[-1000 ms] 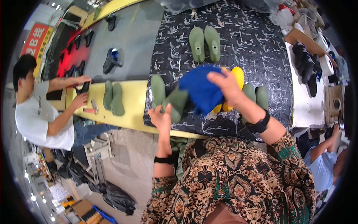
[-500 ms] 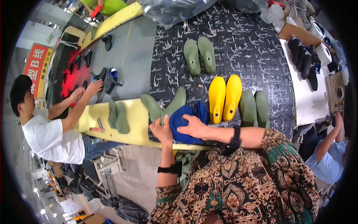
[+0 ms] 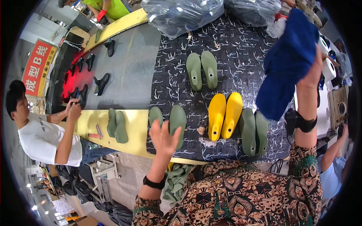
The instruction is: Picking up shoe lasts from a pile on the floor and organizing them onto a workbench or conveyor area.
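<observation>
Cloth [image 3: 288,64] clenched in right hand [image 3: 311,73] at 2 o'clock — left hand [image 3: 164,137] released, steady green sole [image 3: 178,122] before wiping.

— What is the person wearing?

— A loose top of thin printed fabric [image 3: 241,196], dark brown and black with tan, ochre and green leaf-and-medallion shapes all over it.

— Long sleeves?

— They reach only partway down the forearms. The sleeve on the right arm ends in a green patterned band.

— Anything on the wrists?

— Below the left hand [image 3: 164,137] sits a narrow black wrist strap [image 3: 154,183]. Below the right hand [image 3: 312,71] there is a wider black wrist band with a bulky black block [image 3: 299,122] on it. Both hands are bare, no gloves.
</observation>
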Demonstrator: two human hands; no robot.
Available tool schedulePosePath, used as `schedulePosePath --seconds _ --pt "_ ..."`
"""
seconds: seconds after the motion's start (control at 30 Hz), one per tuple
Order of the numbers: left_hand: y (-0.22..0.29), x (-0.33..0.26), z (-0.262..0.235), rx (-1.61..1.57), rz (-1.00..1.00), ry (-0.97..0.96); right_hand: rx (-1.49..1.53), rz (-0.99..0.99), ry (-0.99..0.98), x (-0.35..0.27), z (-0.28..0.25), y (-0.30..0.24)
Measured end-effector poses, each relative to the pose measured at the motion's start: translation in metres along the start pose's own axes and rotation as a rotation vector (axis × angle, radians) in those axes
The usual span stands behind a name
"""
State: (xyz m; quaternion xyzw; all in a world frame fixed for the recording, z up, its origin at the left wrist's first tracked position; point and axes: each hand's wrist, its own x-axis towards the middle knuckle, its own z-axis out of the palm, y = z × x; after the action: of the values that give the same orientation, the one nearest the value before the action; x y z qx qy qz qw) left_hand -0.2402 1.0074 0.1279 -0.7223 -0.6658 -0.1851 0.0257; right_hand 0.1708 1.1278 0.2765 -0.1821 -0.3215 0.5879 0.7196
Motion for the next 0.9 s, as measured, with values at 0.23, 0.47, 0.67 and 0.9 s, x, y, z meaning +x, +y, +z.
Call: schedulePosePath --seconds 0.23,0.47,0.67,0.9 --pt "0.080 0.136 0.088 -0.359 -0.143 -0.146 -0.924 -0.150 0.132 0.062 -0.010 0.156" --pt "0.099 0.170 0.153 -0.075 -0.117 -0.180 -1.767 0.237 -0.171 0.079 -0.072 0.314" --pt "0.097 0.172 0.153 -0.036 -0.125 -0.203 -1.874 0.166 0.000 0.138 -0.090 0.340" --pt "0.095 0.177 0.154 -0.124 -0.154 -0.298 -1.623 0.295 0.313 0.094 -0.135 0.322"
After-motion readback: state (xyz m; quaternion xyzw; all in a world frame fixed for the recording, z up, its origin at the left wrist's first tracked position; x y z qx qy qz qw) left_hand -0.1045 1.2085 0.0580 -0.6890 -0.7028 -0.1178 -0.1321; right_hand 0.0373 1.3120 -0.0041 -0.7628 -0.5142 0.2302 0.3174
